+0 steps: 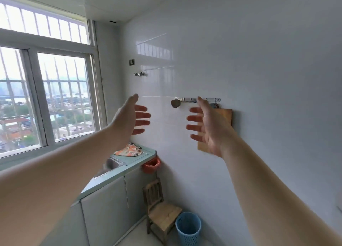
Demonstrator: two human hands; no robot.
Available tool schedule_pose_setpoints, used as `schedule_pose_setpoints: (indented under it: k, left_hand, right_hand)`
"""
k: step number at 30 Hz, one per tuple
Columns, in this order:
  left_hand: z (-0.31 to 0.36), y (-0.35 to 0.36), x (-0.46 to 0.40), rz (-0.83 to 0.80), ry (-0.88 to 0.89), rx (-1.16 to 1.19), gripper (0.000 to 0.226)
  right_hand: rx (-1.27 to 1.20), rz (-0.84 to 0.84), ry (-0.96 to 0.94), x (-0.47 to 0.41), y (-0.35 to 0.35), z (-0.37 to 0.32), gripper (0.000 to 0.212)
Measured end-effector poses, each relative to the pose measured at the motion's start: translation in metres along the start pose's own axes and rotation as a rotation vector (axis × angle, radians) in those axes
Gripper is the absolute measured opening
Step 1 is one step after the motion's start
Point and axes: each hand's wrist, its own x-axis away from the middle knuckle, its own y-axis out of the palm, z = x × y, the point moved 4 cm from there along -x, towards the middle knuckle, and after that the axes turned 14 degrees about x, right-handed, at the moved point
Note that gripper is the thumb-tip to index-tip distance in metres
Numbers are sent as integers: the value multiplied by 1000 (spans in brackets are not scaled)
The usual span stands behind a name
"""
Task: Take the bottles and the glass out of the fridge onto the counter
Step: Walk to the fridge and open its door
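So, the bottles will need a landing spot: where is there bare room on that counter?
The visible counter is bare along its front edge, between the sink and the near end hidden by the left forearm. The far end is taken by a crumpled cloth. Both hands, left and right, are open and empty.

A pale green desk (118, 173) is running along the wall beneath the window, low on the left, with grey cabinet doors under it. Bottles, glass and fridge are lying outside the view.
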Motion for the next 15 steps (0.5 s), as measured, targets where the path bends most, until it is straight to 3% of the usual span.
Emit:
schedule_pose_setpoints:
  k: [6,15]
  left_hand:
    - [-39,30,-88,-249,-78,37,56]
    - [-117,128,-143,-537,-177,82,58]
  right_hand:
    - [-10,263,93,-38,5,22,47]
    - [152,590,178,-63,-43,54,42]
